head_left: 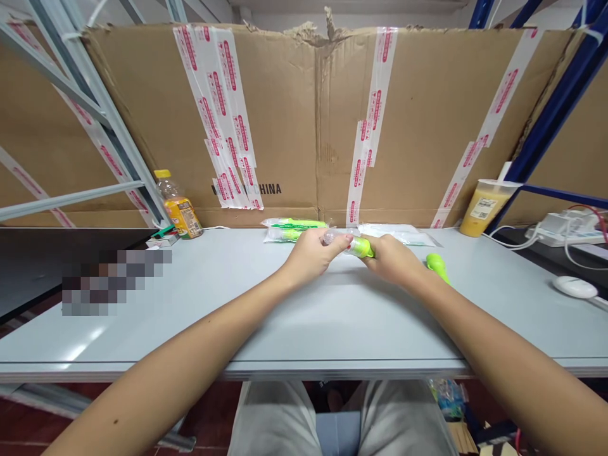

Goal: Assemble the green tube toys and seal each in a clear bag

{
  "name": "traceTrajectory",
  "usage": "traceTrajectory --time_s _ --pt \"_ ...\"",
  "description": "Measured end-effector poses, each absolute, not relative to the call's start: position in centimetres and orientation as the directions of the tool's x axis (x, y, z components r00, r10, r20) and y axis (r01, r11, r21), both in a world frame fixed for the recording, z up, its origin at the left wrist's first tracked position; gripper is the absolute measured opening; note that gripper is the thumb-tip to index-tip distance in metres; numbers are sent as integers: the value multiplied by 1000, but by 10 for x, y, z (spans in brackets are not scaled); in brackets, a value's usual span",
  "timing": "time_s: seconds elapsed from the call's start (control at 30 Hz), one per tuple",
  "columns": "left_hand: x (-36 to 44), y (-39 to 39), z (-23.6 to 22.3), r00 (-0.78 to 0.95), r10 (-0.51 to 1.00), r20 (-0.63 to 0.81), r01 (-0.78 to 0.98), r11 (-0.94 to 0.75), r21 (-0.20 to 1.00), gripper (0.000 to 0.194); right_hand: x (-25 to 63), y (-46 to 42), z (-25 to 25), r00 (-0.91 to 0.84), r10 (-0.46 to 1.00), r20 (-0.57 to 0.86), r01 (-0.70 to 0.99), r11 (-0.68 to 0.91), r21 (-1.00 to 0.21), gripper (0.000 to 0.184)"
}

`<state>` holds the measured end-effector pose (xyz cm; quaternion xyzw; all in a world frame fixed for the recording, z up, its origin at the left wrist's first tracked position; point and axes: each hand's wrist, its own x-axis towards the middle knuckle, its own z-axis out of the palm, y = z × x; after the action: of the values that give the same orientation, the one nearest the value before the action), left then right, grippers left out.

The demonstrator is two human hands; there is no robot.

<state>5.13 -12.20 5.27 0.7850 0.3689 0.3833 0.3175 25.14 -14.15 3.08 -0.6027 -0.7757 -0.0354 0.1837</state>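
Over the middle of the grey table (332, 316), both my hands grip one small item (354, 244) with a clear end and a lime-green end. My left hand (311, 253) is closed on the clear end. Around the green end my right hand (392, 258) is closed. Another lime-green piece (437, 266) lies on the table just right of my right hand. Two clear packets holding green items (289, 228) lie just behind my hands, and flat clear bags (399, 233) lie to their right.
A yellow-capped drink bottle (178, 206) stands at the back left. A plastic cup of orange drink (487, 206) stands at the back right. A white mouse (574, 287) and a power strip (565, 228) are at the far right. A taped cardboard wall (294, 114) closes the back.
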Motion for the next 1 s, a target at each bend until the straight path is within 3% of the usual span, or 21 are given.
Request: traceTrajectory --time_s 0.1,0.2,0.27,0.37,0.47,0.6,0.73,0.87,0.93,1.0 --pt "49 -123 59 447 847 286 336 -456 824 38 249 -142 32 -183 879 440 975 219 -31 17" --pt "43 -119 62 574 819 15 393 -291 872 23 247 -141 31 -280 826 489 960 236 151 16" --pt "40 -117 61 677 713 -183 433 -185 882 19 246 -140 29 -377 781 497 925 289 247 18" --pt "41 -118 54 754 563 -340 446 -58 893 21 240 -142 27 -496 725 479 867 383 318 25" --pt "46 -123 48 749 540 -385 468 -19 883 27 233 -148 27 -524 754 396 849 421 320 26" --pt "53 -132 48 647 726 -235 598 -292 746 23 227 -154 33 -446 863 237 880 375 290 24" --pt "58 -142 46 546 838 -2 796 -518 314 8 226 -154 37 -401 906 140 899 359 249 20" --pt "61 -150 36 628 753 197 777 -622 -98 19 235 -152 35 -394 919 22 918 392 65 15" --pt "62 -151 34 664 713 226 747 -647 -150 23 239 -152 34 -409 912 -31 912 409 -11 15" --pt "62 -150 35 631 735 249 767 -640 -51 18 239 -152 34 -414 910 22 910 413 38 13"
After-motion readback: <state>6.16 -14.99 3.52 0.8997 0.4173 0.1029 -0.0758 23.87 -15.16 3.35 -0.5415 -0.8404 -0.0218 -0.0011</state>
